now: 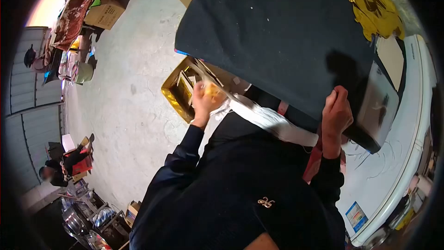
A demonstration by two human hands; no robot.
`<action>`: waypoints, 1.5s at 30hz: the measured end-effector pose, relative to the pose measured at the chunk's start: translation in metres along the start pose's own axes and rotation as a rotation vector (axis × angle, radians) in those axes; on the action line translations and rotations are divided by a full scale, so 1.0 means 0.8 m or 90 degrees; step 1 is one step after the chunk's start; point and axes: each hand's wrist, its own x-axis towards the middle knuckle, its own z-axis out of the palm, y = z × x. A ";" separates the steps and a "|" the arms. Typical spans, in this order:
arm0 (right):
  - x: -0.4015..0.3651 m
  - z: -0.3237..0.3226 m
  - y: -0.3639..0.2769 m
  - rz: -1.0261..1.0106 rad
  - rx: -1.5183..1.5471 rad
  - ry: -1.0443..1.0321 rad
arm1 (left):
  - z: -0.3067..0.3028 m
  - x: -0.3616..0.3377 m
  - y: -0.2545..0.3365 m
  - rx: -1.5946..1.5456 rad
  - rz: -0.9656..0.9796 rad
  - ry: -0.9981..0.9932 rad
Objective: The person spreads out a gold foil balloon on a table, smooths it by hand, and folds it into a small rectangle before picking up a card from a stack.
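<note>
My left hand (202, 104) is raised over a gold-lined box (172, 96), its fingers curled by a blurred yellowish thing that I cannot name. A pale blurred strip passes close to these fingers. Across my lap lies a long bundle of white thread (266, 118), one end near my left hand and the other near my right wrist. My right hand (336, 115) is closed in a fist at the near edge of the black cloth (277, 23); whatever it grips is too small or hidden.
Gold fabric (370, 4) hangs at the far right corner. A dark-edged clear panel (379, 106) stands beside my right hand, by a white surface (384, 171). Cardboard boxes (104, 15) stand on the concrete floor (129, 65). Another person (58, 171) is at far left.
</note>
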 end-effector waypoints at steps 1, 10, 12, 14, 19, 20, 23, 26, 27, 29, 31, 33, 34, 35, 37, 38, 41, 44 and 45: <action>0.003 -0.002 0.006 -0.010 0.001 0.012 | -0.016 -0.007 -0.023 -0.007 -0.040 0.057; 0.001 0.005 -0.014 0.008 -0.015 0.040 | -0.221 0.005 -0.144 -0.171 -0.397 0.157; 0.003 0.003 -0.016 0.006 -0.003 0.046 | -0.209 0.029 -0.135 -0.244 -0.402 0.171; 0.005 0.004 -0.016 0.002 0.003 0.059 | -0.196 0.058 -0.128 -0.346 -0.361 0.162; 0.010 -0.010 -0.020 -0.013 0.038 0.039 | -0.198 0.064 -0.113 -0.326 -0.253 0.060; 0.011 -0.012 -0.018 -0.020 0.041 0.025 | -0.211 0.063 -0.139 -0.366 -0.255 -0.010; 0.017 -0.015 -0.015 -0.031 0.072 -0.027 | -0.192 0.025 -0.122 -0.386 -0.350 -0.100; 0.037 -0.020 -0.011 -0.048 0.149 -0.066 | -0.182 0.033 -0.127 -0.334 -0.663 -0.002; 0.054 -0.021 -0.009 -0.069 0.174 -0.053 | -0.168 0.023 -0.108 -0.235 -0.627 0.063; 0.091 -0.023 -0.001 -0.115 0.185 -0.014 | -0.156 0.026 -0.097 -0.143 -0.527 0.127; 0.141 -0.022 0.012 -0.166 0.155 0.039 | -0.187 0.053 -0.118 -0.134 -0.523 0.068; 0.191 -0.008 0.033 -0.176 0.054 0.091 | -0.186 0.061 -0.082 -0.075 -0.410 0.120; 0.219 0.005 0.049 -0.158 0.026 0.083 | -0.189 0.066 -0.065 -0.068 -0.366 0.144; 0.247 0.022 0.065 -0.140 -0.002 0.074 | -0.194 0.074 -0.049 -0.061 -0.322 0.170; 0.300 0.052 0.097 -0.171 -0.054 0.107 | -0.202 0.093 -0.011 -0.041 -0.269 0.190; 0.321 0.055 0.103 -0.151 -0.071 0.084 | -0.215 0.110 -0.005 -0.051 -0.224 0.194; 0.361 0.067 0.110 -0.095 -0.118 0.012 | -0.224 0.143 0.044 -0.051 -0.139 0.266; 0.373 0.092 0.132 -0.060 -0.166 -0.056 | -0.217 0.181 0.107 -0.024 -0.063 0.257; 0.374 0.095 0.142 -0.048 -0.174 -0.057 | -0.220 0.201 0.125 -0.011 -0.068 0.244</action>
